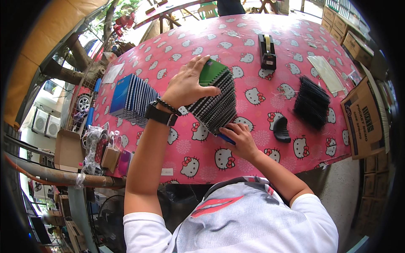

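Observation:
A row of spiral notebooks (217, 101), packed side by side with their black coils up, lies in the middle of the table. The far end shows a green cover (214, 72). My left hand (190, 82), with a black watch and a beaded bracelet on its wrist, grips the far left part, its thumb across the coils and its fingers along the green cover. At the near end my right hand (239, 138) is closed on the notebooks, next to a blue edge. To the left leans another row of spiral notebooks (133, 99) with a blue cover.
A tape dispenser (267, 55) stands at the far right. Closer are a bundle of black spiral coils (312, 102), a curved black object (281, 130), and clear plastic sheets (325, 74). A cardboard box (365, 114) flanks the pink table (253, 95); plastic-wrapped items (99, 145) lie at left.

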`<move>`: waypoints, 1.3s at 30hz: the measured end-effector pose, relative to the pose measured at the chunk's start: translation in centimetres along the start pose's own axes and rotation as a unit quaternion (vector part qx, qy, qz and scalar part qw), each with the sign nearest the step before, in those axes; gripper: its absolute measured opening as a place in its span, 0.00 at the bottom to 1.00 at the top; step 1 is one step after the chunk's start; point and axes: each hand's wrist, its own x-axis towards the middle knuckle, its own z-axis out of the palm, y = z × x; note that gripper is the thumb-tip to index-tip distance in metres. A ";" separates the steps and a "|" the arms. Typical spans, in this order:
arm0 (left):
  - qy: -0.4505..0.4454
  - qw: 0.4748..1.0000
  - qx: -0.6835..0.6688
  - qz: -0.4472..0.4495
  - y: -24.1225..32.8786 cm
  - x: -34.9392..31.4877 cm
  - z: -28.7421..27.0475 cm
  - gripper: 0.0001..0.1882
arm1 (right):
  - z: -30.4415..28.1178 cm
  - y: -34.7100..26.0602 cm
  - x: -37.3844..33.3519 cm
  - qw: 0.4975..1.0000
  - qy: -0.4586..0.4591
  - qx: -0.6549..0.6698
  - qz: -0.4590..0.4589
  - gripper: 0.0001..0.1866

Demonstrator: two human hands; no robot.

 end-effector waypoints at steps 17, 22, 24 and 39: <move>0.002 1.000 0.005 -0.013 0.0 0.0 0.0 0.54 | 0.7 0.1 -0.2 0.963 -0.053 0.237 0.116 0.24; 0.002 1.000 0.007 -0.009 0.0 -0.1 0.1 0.54 | 0.8 0.1 -0.6 0.914 -0.080 0.351 0.185 0.24; 0.005 1.000 0.000 -0.004 0.0 0.2 0.0 0.54 | 0.8 0.2 -0.6 0.916 -0.077 0.347 0.186 0.24; 0.001 1.000 0.007 -0.013 0.3 0.1 0.0 0.54 | 1.5 0.8 -0.7 0.753 -0.153 0.541 0.342 0.23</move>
